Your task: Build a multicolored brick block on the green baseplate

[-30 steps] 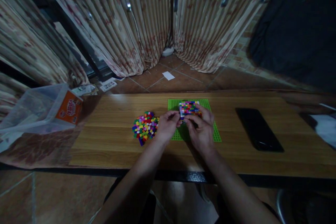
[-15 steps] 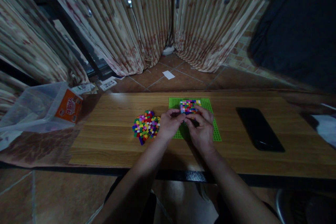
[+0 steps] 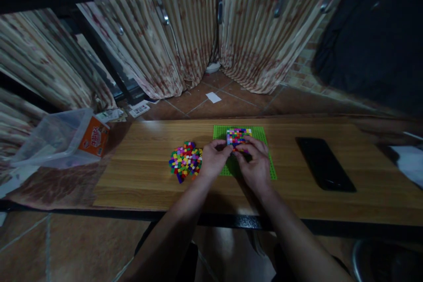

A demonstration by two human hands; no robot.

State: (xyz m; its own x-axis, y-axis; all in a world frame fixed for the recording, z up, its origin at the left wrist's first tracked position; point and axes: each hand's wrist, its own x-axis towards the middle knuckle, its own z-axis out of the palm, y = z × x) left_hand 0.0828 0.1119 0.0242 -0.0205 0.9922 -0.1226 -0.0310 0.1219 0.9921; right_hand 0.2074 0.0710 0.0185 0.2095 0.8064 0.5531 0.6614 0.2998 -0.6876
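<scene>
A green studded baseplate [image 3: 261, 133] lies on the wooden table [image 3: 148, 141]. On it stands a block of many-coloured small bricks [image 3: 238, 135]. My left hand [image 3: 214, 161] and my right hand [image 3: 255, 165] meet at the block's near edge, fingers curled and pinched against the bricks. What the fingertips pinch is too small to make out. A loose pile of coloured bricks [image 3: 185, 161] lies just left of my left hand.
A black phone [image 3: 324, 163] lies flat on the table to the right. A clear plastic tub with an orange label [image 3: 62, 137] sits off the table's left end. Striped curtains [image 3: 185, 39] hang behind, over a tiled floor.
Both hands stay at the block's near edge with small finger shifts. The camera has tilted slightly, so the scene sits a little lower.
</scene>
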